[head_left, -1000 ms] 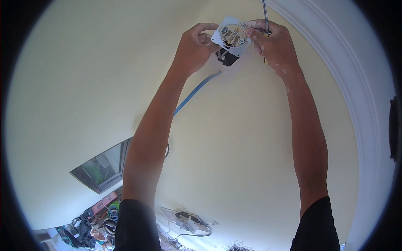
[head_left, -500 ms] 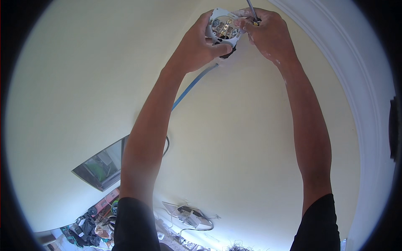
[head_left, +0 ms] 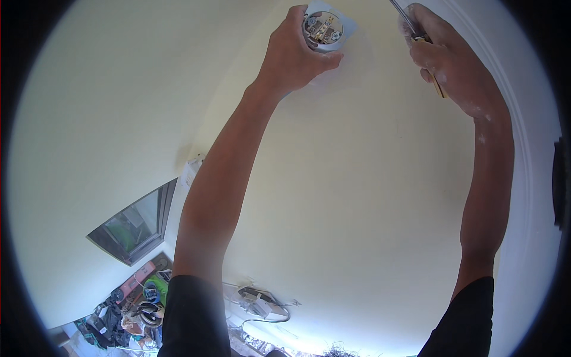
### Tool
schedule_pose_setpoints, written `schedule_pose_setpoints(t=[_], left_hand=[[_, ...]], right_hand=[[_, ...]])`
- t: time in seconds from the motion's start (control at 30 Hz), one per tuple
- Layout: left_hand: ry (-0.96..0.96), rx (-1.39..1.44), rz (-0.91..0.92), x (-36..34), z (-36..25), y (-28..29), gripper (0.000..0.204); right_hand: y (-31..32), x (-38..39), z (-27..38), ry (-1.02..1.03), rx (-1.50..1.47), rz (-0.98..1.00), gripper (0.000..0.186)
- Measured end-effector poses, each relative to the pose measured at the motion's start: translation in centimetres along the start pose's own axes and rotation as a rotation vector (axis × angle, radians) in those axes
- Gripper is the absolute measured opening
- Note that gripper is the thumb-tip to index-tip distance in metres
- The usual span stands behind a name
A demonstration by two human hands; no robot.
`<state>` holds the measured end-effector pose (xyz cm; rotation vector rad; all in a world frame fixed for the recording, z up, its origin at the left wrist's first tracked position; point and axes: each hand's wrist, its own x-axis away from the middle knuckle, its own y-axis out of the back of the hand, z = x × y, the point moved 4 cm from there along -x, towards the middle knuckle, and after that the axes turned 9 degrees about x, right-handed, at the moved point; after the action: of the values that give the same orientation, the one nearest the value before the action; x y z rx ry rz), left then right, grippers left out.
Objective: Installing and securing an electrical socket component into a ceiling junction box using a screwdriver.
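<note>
At the top of the view my left hand (head_left: 291,65) grips a socket insert (head_left: 324,30) by its rim, thumb below and fingers at the upper left. The insert has a pale square frame and a round opening with brass and metal parts inside. It sits against or close to the cream wall; its back is hidden. Well apart to the right, my right hand (head_left: 455,62) is closed around a screwdriver (head_left: 438,84) with a yellow and dark handle. Its metal shaft points up and left, away from the insert. White dust marks the right hand.
White moulded trim (head_left: 505,101) curves down the right side. A dark-framed window (head_left: 156,243) is at the left, near a white fitting (head_left: 190,171) partly behind my left forearm. Lower down are a device with a looping cable (head_left: 260,303) and cluttered tools and bags (head_left: 128,312).
My right hand has left the insert and moved right and down with the screwdriver. My left hand still holds the insert, now slightly further right. The blue cable below it is mostly hidden.
</note>
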<state>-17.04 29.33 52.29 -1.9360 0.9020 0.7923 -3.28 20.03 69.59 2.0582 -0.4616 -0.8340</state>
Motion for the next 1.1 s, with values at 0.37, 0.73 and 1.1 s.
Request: schedule_pose_setpoints(t=[0.37,0.73,1.1], left_hand=[[0.039,0.059,0.058,-0.1,0.0,-0.4,0.09],[0.075,-0.02,0.077,-0.1,0.0,-0.1,0.089],[0.164,-0.061,0.099,-0.3,-2.4,0.1,0.076]], right_hand=[[5.3,4.6,0.6,0.148,0.45,0.066,0.036],[5.4,4.9,6.6,0.316,0.407,-0.389,0.011],[4.7,3.4,8.6,0.34,0.446,-0.451,0.01]])
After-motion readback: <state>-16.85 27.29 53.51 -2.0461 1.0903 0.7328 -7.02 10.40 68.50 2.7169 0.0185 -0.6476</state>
